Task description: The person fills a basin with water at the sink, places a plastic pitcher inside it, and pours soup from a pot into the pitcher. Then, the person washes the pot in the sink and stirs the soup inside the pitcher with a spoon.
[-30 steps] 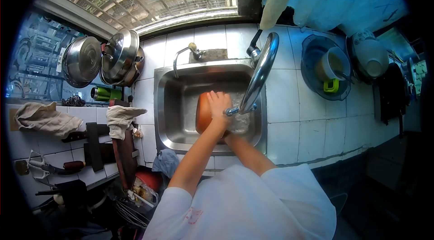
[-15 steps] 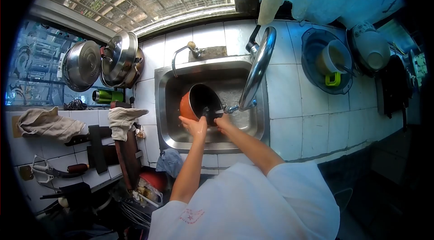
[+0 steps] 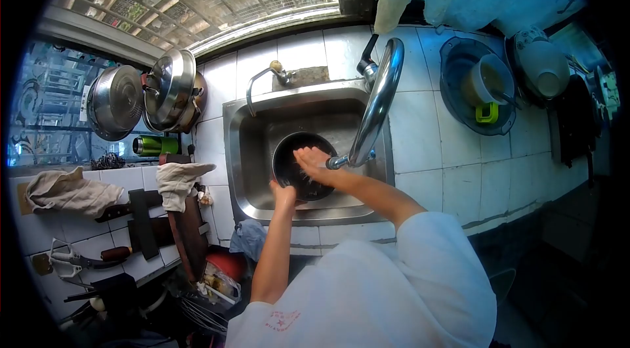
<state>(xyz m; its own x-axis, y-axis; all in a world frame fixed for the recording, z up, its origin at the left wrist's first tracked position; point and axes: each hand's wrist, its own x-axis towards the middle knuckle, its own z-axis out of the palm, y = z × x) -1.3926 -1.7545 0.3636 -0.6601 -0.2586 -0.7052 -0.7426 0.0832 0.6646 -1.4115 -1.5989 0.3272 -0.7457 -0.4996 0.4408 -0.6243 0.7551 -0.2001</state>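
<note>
A round pot [image 3: 286,154], dark inside, sits mouth-up in the steel sink [image 3: 244,158]; its orange outside is mostly turned out of sight. At the pot's near-left edge, my left hand [image 3: 284,192] grips the wall, with some fingers hidden beneath. My right hand [image 3: 315,163] reaches into the pot from the right, fingers stretched out over its inside. The large chrome faucet [image 3: 384,99] arches over the sink, its spout end close to my right wrist. Whether water is running from it is hard to make out.
A smaller tap [image 3: 252,89] stands behind the sink. To the right, a blue basin [image 3: 453,92] holds a cup-like container with a green handle [image 3: 486,113]. Metal pots [image 3: 172,92] and a green bottle [image 3: 155,145] are at left, above hanging knives [image 3: 141,217] and a cloth [image 3: 72,194].
The pot has gone from tilted to mouth-up and shifted slightly toward me. My right hand has moved from the pot's right edge to its inside, fingers extended.
</note>
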